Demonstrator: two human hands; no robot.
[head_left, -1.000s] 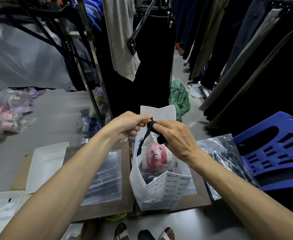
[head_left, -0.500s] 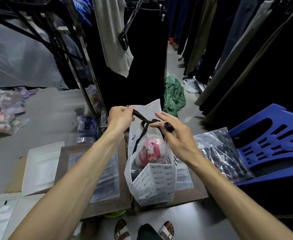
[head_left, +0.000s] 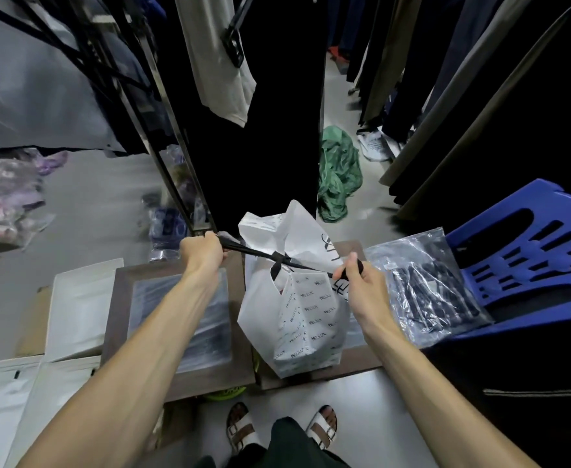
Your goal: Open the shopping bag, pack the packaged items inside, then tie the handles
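The shopping bag is closed at its mouth, so whatever lies inside is hidden. One end of the black handles vanishes into the grip of the left hand, and the other is covered by the fingers of the right hand, so neither strap end shows. The clear packet beside the bag holds something dark that cannot be made out through the glare. The pink and purple packages at the left are blurred and cut by the frame edge. The blue chair runs off the right edge. Both forearms leave the picture at the bottom.
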